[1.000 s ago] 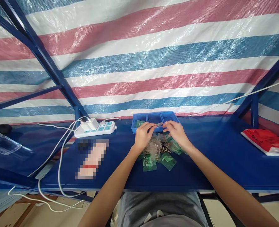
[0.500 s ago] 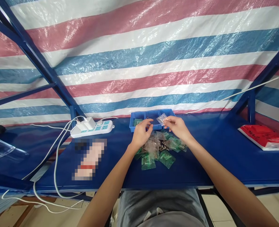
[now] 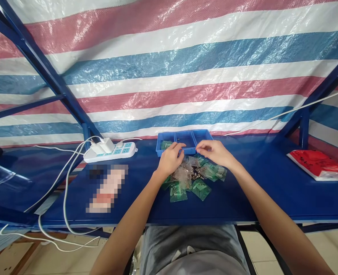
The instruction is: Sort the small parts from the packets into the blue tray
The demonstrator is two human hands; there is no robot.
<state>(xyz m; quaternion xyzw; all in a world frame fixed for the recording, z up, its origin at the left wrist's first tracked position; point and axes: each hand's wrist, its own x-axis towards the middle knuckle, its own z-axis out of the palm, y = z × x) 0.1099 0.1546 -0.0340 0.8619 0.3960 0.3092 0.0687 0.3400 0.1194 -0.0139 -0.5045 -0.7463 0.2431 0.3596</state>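
Observation:
A pile of small plastic bags (image 3: 196, 179), some green and some clear with dark bits inside, lies on the blue bench (image 3: 251, 191) in front of me. Behind it stands a blue tray (image 3: 159, 149) with three compartments; a green bag lies in its left one. My left hand (image 3: 170, 158) hovers over the pile's left side by the tray's front edge, fingers loosely curled and apart, nothing seen in it. My right hand (image 3: 214, 152) is over the pile's far right, fingertips pointing left near the tray's front rim, with no bag visible in them.
A white power strip (image 3: 111, 151) with plugs and white cables sits at the back left; the cables hang over the bench's front-left edge. A blurred pinkish object (image 3: 107, 189) lies left of the pile. A red and white packet (image 3: 319, 164) is at the far right. Blue frame posts stand on both sides.
Both hands held a small clear bag; then the right hand alone carried it over the tray. Now the bag is out of sight and the right hand has come down toward the pile.

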